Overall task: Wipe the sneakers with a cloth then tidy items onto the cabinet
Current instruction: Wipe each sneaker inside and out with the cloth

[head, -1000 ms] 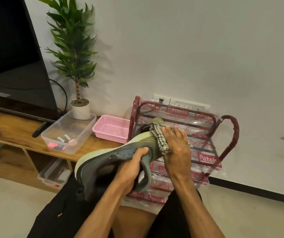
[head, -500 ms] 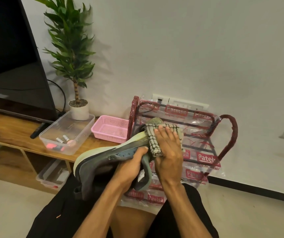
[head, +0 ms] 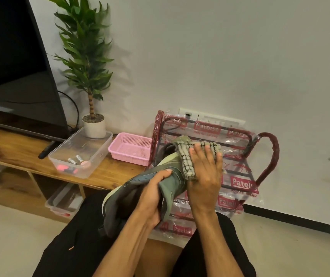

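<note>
A grey-green sneaker (head: pixel 172 180) with a pale sole is held tilted over my lap, its far end pointing up toward the wall. My left hand (head: pixel 152 198) grips the shoe around its middle, thumb on the upper. My right hand (head: pixel 204 176) presses a checked beige cloth (head: pixel 186 158) flat against the shoe's upper end, fingers spread and straight over it. The wooden cabinet (head: pixel 20 152) runs along the left.
On the cabinet stand a TV (head: pixel 14 72), a potted plant (head: pixel 92 120), a clear plastic box (head: pixel 80 152) holding small items, and a pink basket (head: pixel 130 148). A plastic-wrapped red metal rack (head: pixel 240 168) leans at the wall behind the shoe. Another clear box (head: pixel 62 202) sits under the cabinet.
My right hand with the cloth has slid along the shoe's far end, from its right side across and down. The left hand keeps its grip.
</note>
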Motion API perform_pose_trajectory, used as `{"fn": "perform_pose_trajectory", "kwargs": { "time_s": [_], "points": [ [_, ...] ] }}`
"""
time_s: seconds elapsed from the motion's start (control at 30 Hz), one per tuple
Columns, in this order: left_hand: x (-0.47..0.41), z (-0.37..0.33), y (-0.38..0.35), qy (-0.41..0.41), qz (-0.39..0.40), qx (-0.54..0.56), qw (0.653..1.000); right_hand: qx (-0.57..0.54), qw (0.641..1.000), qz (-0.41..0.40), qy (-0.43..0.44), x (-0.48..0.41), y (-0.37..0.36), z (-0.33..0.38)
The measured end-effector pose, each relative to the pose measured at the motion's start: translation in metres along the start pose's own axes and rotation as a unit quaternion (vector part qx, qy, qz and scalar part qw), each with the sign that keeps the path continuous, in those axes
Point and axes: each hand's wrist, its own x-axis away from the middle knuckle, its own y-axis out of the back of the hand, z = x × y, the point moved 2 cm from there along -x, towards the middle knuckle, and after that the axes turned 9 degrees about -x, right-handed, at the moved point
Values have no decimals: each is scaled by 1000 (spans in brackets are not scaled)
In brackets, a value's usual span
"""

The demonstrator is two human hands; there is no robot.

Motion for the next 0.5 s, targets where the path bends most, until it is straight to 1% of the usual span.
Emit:
{"fn": "perform_pose_trajectory", "kwargs": {
  "time_s": [0.03,0.07,0.1,0.13,0.17,0.2,0.23,0.3,0.37,0.43,0.47,0.5],
  "points": [
    [1,-1,-1,10,-10,-3,1000,-14,998,-7,-56,-4,-1,-2],
    [1,-1,0,20,-18,-2,1000,-55,989,-22,-137,-7,-1,-6],
    [1,-2,1,37,-25,5,999,-124,960,-46,-246,-11,0,-11],
    [1,-4,4,52,-21,24,998,-185,915,-78,-350,-13,0,-17],
    [3,-7,4,61,-14,44,997,-230,872,-111,-416,-14,1,-20],
    [4,-9,5,69,-2,53,996,-241,856,-133,-438,-13,4,-23],
    [3,-10,7,72,7,56,996,-249,851,-144,-439,-11,6,-23],
    [2,-9,6,66,11,48,997,-258,863,-123,-418,-11,9,-12],
    [1,-6,5,58,14,36,998,-249,899,-81,-350,-12,9,3],
    [1,-7,4,61,33,52,996,-174,956,-28,-234,-6,7,18],
    [0,-7,3,57,46,75,994,-137,973,-3,-184,0,5,23],
    [-3,-8,6,57,50,94,993,-120,982,16,-143,6,2,22]
  ]
}}
